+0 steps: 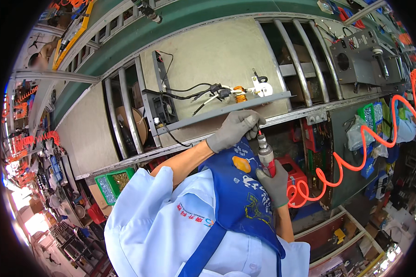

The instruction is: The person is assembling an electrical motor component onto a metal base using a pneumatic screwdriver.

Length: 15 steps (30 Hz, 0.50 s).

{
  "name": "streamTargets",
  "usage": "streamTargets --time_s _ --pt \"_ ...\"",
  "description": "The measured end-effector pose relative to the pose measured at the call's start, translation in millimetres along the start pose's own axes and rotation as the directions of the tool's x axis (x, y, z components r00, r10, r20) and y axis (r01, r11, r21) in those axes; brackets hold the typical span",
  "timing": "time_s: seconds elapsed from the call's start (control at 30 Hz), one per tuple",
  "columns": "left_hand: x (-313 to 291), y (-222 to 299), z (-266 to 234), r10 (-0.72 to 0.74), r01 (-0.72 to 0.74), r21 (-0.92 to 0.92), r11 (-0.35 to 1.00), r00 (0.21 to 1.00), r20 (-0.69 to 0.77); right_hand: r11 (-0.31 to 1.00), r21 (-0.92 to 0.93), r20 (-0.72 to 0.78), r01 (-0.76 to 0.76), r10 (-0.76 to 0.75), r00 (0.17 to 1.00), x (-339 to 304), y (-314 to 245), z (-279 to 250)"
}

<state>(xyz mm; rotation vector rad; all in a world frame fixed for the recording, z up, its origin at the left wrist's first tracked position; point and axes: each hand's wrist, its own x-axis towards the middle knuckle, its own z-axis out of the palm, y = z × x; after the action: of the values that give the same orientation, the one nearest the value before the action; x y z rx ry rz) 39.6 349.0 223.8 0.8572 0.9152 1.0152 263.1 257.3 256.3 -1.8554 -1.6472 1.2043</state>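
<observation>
A worker in a pale blue shirt and blue apron (245, 189) stands over a grey metal bracket (222, 113) lying on the desk (217, 51), both hands in grey knit gloves. The right hand (273, 184) is closed around the red grip of a pneumatic screwdriver (265, 154), whose long axis runs nearly upright in the picture, tip toward 12 o'clock and slightly to 11. The left hand (235, 129) is curled shut at the tool's tip, fingers pinched where the bit meets the bracket's lower edge; whether it also pinches a screw cannot be told. The bracket's long axis lies from about 8 o'clock to 2 o'clock, so the tool meets it almost square. The left hand is the nearer of the 2 to the bracket, touching its edge. A small black fan (164, 108) sits at the bracket's left end; black and white wires (203, 94) lead to an orange coil (239, 93). An orange spiral air hose (356, 152) trails off toward 3 o'clock.
</observation>
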Motion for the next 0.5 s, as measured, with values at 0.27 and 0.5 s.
streamTargets --time_s 0.27,0.5 --pt "6 20 -1 -0.011 0.015 0.068 0.998 0.998 -0.062 0.989 0.020 0.053 -0.145 0.144 0.988 6 -17 7" --pt "19 29 -18 -0.030 0.016 0.088 0.996 0.988 0.150 0.890 0.333 0.313 -0.312 0.207 0.927 9 -19 5"
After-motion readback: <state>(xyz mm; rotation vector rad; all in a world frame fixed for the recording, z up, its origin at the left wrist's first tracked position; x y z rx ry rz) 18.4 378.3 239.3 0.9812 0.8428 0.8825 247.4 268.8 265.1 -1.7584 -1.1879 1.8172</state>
